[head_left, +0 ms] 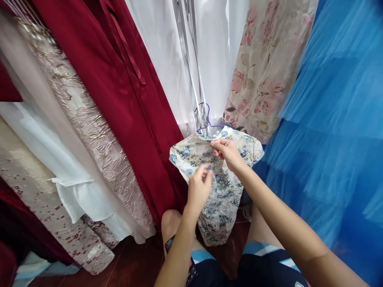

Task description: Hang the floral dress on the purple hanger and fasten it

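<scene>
A short-sleeved dress [221, 191] with a blue, yellow and grey flower print hangs upright on a purple hanger [208, 115] in front of me. My right hand [226, 150] pinches the dress at the middle of its neckline, thumb against fingers. Any small fastener between those fingertips is too small to make out. Lower and to the left, my left hand [201, 185] hovers just before the dress front, slightly blurred. Its fingers are loosely bent, the thumb stands apart, and nothing shows in them.
Long garments surround me: a dark red gown [119, 99], a white one [161, 48], a pink-flowered one [263, 79] and a blue tulle one [323, 119]. Pale embroidered fabric [98, 143] hangs at left. Below are my knees and the dark tiled floor [134, 263].
</scene>
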### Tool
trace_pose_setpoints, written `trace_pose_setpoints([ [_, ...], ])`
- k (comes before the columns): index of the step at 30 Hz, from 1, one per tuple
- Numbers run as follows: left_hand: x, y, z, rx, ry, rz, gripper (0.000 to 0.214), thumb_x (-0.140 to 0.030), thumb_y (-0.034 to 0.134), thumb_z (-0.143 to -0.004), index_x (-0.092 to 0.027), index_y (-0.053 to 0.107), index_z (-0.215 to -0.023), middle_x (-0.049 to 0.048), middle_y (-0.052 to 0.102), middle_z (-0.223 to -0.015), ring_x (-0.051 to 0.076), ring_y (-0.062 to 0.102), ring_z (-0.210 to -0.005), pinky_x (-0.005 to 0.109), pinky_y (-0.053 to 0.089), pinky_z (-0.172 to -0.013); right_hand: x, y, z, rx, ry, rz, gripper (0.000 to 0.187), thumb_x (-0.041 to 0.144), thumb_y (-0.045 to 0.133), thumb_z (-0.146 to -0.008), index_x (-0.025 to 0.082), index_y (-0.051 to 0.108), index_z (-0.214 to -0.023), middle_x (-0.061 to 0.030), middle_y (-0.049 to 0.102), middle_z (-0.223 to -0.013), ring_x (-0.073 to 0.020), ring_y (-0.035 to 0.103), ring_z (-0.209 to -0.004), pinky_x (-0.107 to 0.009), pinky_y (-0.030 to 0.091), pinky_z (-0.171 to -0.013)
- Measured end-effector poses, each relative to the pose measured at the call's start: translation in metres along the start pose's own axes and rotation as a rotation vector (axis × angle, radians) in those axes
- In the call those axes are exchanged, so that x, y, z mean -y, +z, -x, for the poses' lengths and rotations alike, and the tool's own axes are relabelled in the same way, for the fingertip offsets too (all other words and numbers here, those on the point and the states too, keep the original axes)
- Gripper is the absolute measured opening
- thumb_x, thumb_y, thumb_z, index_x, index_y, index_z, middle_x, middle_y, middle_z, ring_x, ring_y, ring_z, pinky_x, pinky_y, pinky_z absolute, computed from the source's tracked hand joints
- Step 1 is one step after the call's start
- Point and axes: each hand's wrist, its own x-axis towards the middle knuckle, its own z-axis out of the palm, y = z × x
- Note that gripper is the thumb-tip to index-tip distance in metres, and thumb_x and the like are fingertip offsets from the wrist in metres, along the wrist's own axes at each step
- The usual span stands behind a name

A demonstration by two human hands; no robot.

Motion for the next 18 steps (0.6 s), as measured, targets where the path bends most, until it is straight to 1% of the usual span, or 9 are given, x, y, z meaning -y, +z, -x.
trace_pose_setpoints([
  [1, -0.005, -0.007, -0.018, -0.052, 0.039, 0.024, 0.035, -0.029, 0.047, -0.096, -0.024, 0.054, -0.130, 0.0015, 0.064, -0.082, 0.015, 0.059, -0.071, 0.027, 0.047, -0.070, 0.000, -0.001, 0.002, 0.005, -0.005, 0.009, 0.028, 0.038, 0.071, -0.075, 0.017, 0.056, -0.063, 0.0042, 0.052, -0.046, -0.0068, 0.039, -0.039, -0.020, 0.027, -0.039],
  [3, -0.014, -0.018, -0.054, -0.081, 0.139, 0.037, 0.036, -0.032, 0.045, -0.097, -0.024, 0.052, -0.132, 0.0013, 0.063, -0.081, 0.014, 0.058, -0.068, 0.027, 0.046, -0.069, -0.001, -0.002, 0.003, 0.019, -0.023, 0.028, 0.029, 0.040, 0.071, -0.075, 0.017, 0.057, -0.065, 0.0043, 0.052, -0.046, -0.0071, 0.039, -0.039, -0.021, 0.028, -0.040],
  [6, -0.021, -0.021, -0.092, -0.036, 0.253, -0.054, 0.023, -0.035, 0.047, -0.096, -0.021, 0.064, -0.104, 0.0013, 0.063, -0.077, 0.014, 0.056, -0.065, 0.026, 0.043, -0.065, -0.007, -0.004, 0.000, 0.015, -0.067, 0.051, 0.029, 0.041, 0.071, -0.075, 0.017, 0.057, -0.067, 0.0047, 0.051, -0.046, -0.0076, 0.039, -0.039, -0.021, 0.027, -0.041],
  [8, -0.023, -0.017, -0.105, -0.065, 0.307, -0.100, 0.023, -0.035, 0.049, -0.096, -0.019, 0.064, -0.087, 0.0016, 0.061, -0.074, 0.015, 0.056, -0.065, 0.026, 0.041, -0.064, -0.013, -0.005, -0.004, -0.017, -0.092, 0.055, 0.029, 0.041, 0.071, -0.074, 0.018, 0.056, -0.066, 0.0054, 0.049, -0.044, -0.0076, 0.037, -0.039, -0.022, 0.026, -0.041],
  [9, -0.024, -0.014, -0.108, -0.102, 0.318, -0.097, 0.024, -0.035, 0.050, -0.095, -0.019, 0.062, -0.083, 0.0017, 0.061, -0.073, 0.015, 0.057, -0.066, 0.026, 0.042, -0.065, -0.016, -0.005, -0.007, -0.035, -0.102, 0.057, 0.029, 0.040, 0.071, -0.074, 0.018, 0.054, -0.066, 0.0059, 0.048, -0.044, -0.0075, 0.036, -0.038, -0.022, 0.025, -0.041],
  [11, -0.022, -0.012, -0.115, -0.190, 0.295, -0.029, 0.024, -0.036, 0.051, -0.094, -0.018, 0.061, -0.082, 0.0018, 0.062, -0.072, 0.015, 0.059, -0.067, 0.025, 0.043, -0.064, -0.023, -0.005, -0.011, -0.057, -0.110, 0.062, 0.028, 0.040, 0.070, -0.074, 0.019, 0.052, -0.065, 0.0067, 0.046, -0.042, -0.0073, 0.034, -0.037, -0.022, 0.023, -0.040],
  [13, -0.017, -0.014, -0.124, -0.284, 0.222, 0.105, 0.024, -0.038, 0.052, -0.093, -0.018, 0.061, -0.083, 0.0012, 0.062, -0.072, 0.014, 0.059, -0.065, 0.024, 0.044, -0.064, -0.029, -0.005, -0.013, -0.055, -0.105, 0.069, 0.028, 0.039, 0.069, -0.073, 0.020, 0.051, -0.065, 0.0074, 0.044, -0.041, -0.0070, 0.031, -0.037, -0.022, 0.022, -0.040],
  [15, -0.004, -0.025, -0.137, -0.393, 0.124, 0.279, 0.023, -0.037, 0.053, -0.092, -0.017, 0.059, -0.082, 0.0003, 0.060, -0.070, 0.012, 0.058, -0.062, 0.023, 0.045, -0.063, -0.035, -0.007, -0.011, -0.034, -0.071, 0.086, 0.027, 0.037, 0.069, -0.073, 0.020, 0.050, -0.064, 0.0078, 0.042, -0.041, -0.0068, 0.030, -0.037, -0.021, 0.021, -0.040],
  [18, 0.024, -0.050, -0.153, -0.558, -0.043, 0.483, 0.022, -0.032, 0.054, -0.091, -0.016, 0.056, -0.077, -0.0011, 0.056, -0.068, 0.010, 0.055, -0.060, 0.021, 0.043, -0.061, -0.045, -0.014, 0.000, -0.001, 0.000, 0.129, 0.026, 0.035, 0.068, -0.073, 0.020, 0.049, -0.062, 0.0080, 0.042, -0.041, -0.0065, 0.030, -0.037, -0.021, 0.020, -0.040],
])
